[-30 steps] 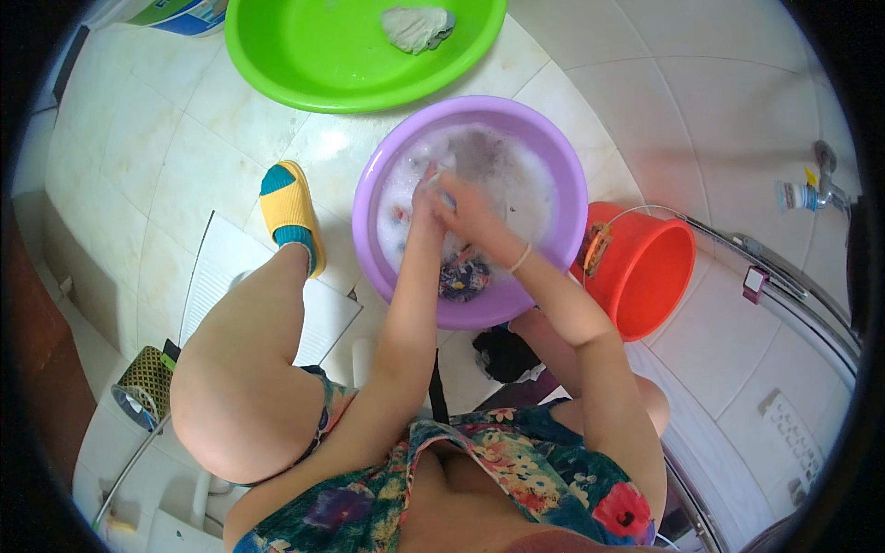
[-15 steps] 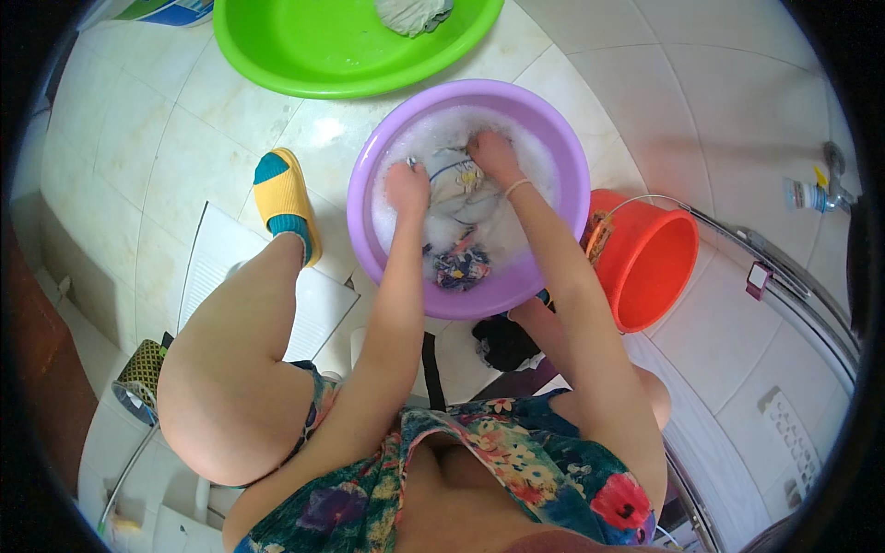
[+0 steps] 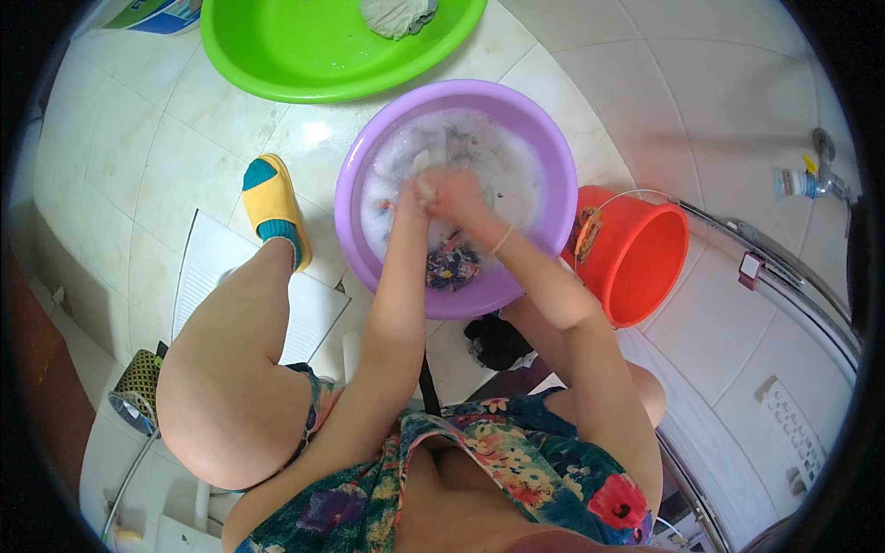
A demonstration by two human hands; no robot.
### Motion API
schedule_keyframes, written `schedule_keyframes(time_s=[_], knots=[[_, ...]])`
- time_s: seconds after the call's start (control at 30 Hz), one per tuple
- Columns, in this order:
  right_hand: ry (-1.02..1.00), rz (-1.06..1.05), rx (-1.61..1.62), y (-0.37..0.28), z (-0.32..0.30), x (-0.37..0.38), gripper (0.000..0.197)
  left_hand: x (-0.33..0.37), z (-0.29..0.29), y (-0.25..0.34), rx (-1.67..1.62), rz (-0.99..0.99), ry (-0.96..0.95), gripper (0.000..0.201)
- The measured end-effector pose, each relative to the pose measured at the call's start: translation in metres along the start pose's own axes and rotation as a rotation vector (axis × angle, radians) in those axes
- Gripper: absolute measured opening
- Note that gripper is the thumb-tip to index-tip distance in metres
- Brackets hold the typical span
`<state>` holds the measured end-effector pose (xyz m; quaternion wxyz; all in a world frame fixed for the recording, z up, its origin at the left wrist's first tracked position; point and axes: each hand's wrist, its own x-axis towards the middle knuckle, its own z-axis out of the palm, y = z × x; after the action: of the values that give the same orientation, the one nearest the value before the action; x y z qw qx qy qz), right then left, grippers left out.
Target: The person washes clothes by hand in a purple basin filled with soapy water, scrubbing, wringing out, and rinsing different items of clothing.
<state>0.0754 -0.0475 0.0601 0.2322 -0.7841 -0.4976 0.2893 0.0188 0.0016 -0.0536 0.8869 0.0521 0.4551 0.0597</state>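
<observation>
A round purple basin [image 3: 562, 166] holds foamy water and wet clothes. Over its middle my two hands have come together. My left hand [image 3: 411, 197] is closed on a pale garment [image 3: 427, 188], of which a small bunch shows between the hands. Against it presses my right hand [image 3: 454, 192], slightly smeared by motion, its fingers curled round the same cloth. Most of that garment is hidden by the hands and the suds. Nearer to me in the basin, under my right wrist, lies a dark multicoloured patterned cloth [image 3: 452, 267].
Beyond stands a green basin [image 3: 304, 88] with a pale bundled cloth [image 3: 398, 17] in it. An orange-red bucket [image 3: 645, 263] leans at the right, near a wall tap [image 3: 823, 175]. My left foot wears a yellow slipper [image 3: 274, 205]. Dark cloth [image 3: 498, 343] lies below the basin.
My hands were apart, holding the pale garment spread between them. Now they meet, the right having moved left and nearer, and the garment is bunched. The view has shifted slightly.
</observation>
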Motion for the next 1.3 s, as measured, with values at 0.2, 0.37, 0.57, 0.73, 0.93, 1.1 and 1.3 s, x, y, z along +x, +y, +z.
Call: schedule_keyframes(time_s=[0.2,0.37,0.57,0.73,0.93,1.1,1.3], knots=[[0.357,0.553,-0.016,0.098,0.013,0.027,0.031,-0.016,0.017,0.023,0.427,0.158,0.266,0.044],[-0.219,0.326,-0.224,0.089,0.034,0.031,0.047,-0.003,-0.026,0.037,1.140,0.428,0.590,0.040],[0.164,0.528,0.347,0.115,0.030,0.024,0.032,-0.003,0.000,0.023,1.162,0.544,0.492,0.039],[-0.037,0.294,0.459,0.002,0.008,0.000,0.028,-0.001,-0.011,0.033,0.043,0.050,0.037,0.046],[0.177,-0.069,-0.178,0.027,0.033,-0.011,0.020,-0.024,0.017,0.024,0.539,0.244,0.077,0.053],[0.248,0.423,-0.358,0.086,0.015,0.019,0.025,-0.013,0.010,0.023,0.541,0.102,0.337,0.057],[0.037,0.106,-0.556,0.070,0.033,0.044,0.035,-0.017,-0.023,0.038,1.084,0.423,0.450,0.047]])
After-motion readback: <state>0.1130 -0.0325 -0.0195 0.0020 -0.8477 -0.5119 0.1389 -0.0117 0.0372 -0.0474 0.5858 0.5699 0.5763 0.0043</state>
